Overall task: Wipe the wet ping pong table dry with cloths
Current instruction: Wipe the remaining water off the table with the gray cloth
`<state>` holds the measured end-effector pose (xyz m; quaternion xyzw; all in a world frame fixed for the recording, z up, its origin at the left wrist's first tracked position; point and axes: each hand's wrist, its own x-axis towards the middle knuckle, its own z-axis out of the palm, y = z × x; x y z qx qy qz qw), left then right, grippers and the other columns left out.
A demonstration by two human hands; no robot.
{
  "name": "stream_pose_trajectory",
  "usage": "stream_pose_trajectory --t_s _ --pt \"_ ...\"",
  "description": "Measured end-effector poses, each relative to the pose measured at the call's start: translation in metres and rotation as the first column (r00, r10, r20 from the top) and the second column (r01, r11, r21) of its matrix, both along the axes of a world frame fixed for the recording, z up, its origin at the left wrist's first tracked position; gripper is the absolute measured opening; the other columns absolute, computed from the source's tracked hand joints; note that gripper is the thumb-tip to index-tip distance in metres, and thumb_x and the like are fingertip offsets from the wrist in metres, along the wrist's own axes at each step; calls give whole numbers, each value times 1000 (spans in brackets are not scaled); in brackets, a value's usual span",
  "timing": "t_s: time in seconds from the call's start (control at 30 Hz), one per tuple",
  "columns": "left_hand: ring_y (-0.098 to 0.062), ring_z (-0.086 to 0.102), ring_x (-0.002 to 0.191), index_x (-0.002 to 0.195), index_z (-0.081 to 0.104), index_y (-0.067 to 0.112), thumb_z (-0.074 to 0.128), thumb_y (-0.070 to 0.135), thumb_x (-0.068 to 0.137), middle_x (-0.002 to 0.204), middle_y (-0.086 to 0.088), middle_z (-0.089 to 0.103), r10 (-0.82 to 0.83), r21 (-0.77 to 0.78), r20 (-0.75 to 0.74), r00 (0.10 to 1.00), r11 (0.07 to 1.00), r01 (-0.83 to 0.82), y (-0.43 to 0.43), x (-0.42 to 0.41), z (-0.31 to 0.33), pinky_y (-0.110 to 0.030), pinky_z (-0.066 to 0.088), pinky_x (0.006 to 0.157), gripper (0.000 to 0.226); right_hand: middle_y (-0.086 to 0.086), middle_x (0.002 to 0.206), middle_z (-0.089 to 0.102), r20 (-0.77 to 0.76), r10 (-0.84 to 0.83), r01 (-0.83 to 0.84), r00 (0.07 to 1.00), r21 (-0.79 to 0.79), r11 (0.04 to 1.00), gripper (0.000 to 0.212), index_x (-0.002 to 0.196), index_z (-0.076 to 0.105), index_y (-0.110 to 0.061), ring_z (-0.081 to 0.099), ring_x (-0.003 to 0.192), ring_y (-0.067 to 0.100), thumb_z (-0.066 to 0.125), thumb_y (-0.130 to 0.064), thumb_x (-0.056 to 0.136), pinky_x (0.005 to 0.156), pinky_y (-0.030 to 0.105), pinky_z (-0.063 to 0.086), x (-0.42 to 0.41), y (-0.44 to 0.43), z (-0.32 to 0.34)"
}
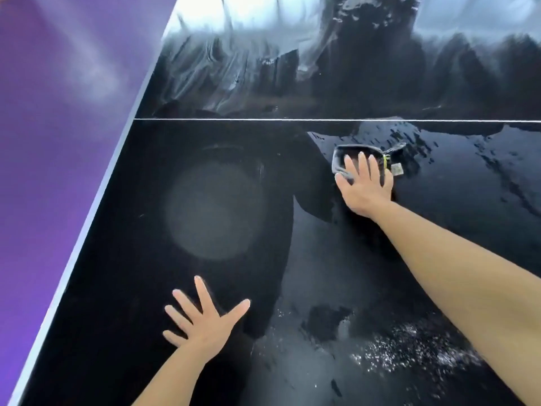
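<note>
Right hand (366, 186) spread flat, pressing gray cloth (348, 155) onto dark counter (146, 200) at two o'clock, just below white line (292, 119). Left hand (202, 317) at six o'clock, fingers splayed, palm down on counter, holding nothing. Water beads (409, 344) at five o'clock; wet streaks (234, 68) toward twelve. Purple floor (44, 142) at nine o'clock.

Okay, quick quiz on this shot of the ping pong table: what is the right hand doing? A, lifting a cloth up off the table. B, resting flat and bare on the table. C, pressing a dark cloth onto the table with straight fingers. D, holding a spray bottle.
C: the right hand lies flat with straight fingers on the dark cloth, pressing it onto the wet table.
</note>
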<state>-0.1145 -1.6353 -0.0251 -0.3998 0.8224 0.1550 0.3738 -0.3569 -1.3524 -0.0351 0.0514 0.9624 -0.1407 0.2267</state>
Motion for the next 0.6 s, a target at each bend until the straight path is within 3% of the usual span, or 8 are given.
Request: stream_pose_trajectory --t_s 0.17,0.3,0.4,0.5,0.6 --pt "-39 -35 146 125 -58 36 24 100 63 151 -13 -50 15 -54 68 998 998 -12 0 -5 -14 -62 -7 119 121 -8 165 -22 13 118 -118 993 48 992 64 157 -9 -42 -22 151 13 13 -61 101 121 49 -13 -107 -45 -6" --pt "-37 -40 143 110 -65 40 36 96 69 129 -6 -65 29 -10 71 997 1000 -28 0 -8 -16 -62 -11 118 122 -7 165 -22 -15 262 -261 965 32 965 65 157 -11 -41 -24 151 15 12 -63 99 121 51 -14 -134 -96 -6" --pt "-37 -40 143 109 -65 40 36 96 69 122 -5 -67 26 -5 83 996 1000 -26 0 -7 -12 -61 -11 118 122 -8 167 -15 -53 453 -454 890 -28 890 62 157 -3 -43 -20 152 11 13 -60 100 121 46 -15 -93 -118 -7" --pt "-37 -41 143 109 -66 38 35 96 69 115 -5 -71 24 2 101 995 1000 -25 0 -9 -12 -62 -10 118 123 -17 166 -10 -52 662 -660 748 -167 732 55 156 5 -49 -23 149 1 18 -55 103 120 37 -18 -15 -107 -6" --pt "-38 -42 141 109 -67 38 34 95 70 111 -5 -73 19 37 96 995 999 -22 -1 -10 -10 -63 -12 116 123 -26 162 -16 31 806 -759 591 -316 568 49 152 7 -58 -32 142 -8 16 -56 104 118 33 -23 62 -76 5"
